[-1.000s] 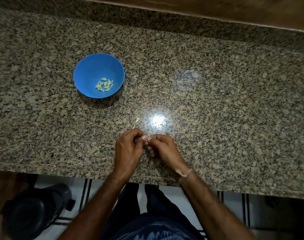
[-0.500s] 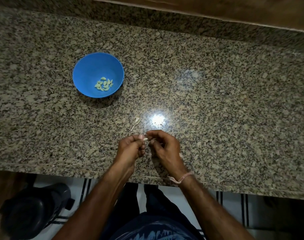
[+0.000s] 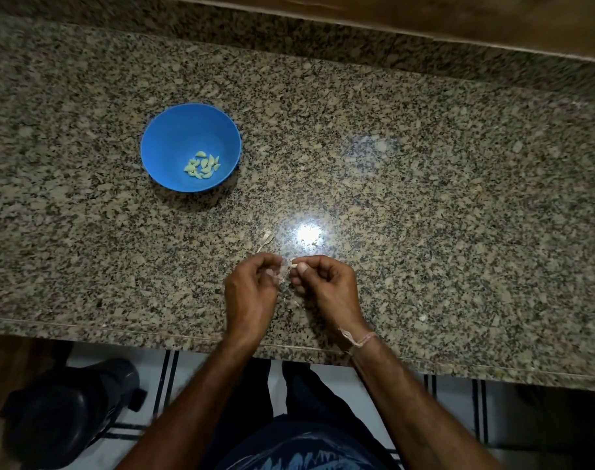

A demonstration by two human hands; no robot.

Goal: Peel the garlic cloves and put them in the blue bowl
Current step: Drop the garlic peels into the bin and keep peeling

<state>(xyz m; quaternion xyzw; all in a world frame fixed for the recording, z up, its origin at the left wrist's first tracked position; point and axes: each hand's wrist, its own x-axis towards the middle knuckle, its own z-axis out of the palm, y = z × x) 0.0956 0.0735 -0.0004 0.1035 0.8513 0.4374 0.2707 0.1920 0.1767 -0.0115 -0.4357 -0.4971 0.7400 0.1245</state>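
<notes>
The blue bowl stands on the granite counter at the left, with several peeled garlic cloves in its bottom. Near the counter's front edge my left hand and my right hand are held close together, fingers curled. Between their fingertips they pinch a small garlic clove with a thin papery skin hanging from it on the left hand's side. Most of the clove is hidden by my fingers.
A dry garlic stem with peel lies just beyond my hands, beside a bright light glare on the counter. A small white scrap lies right of my right wrist. A dark round container stands on the floor, lower left.
My hands have stayed in the same spot, working the clove; they have drawn slightly apart and a strip of papery skin now shows between the fingertips.
</notes>
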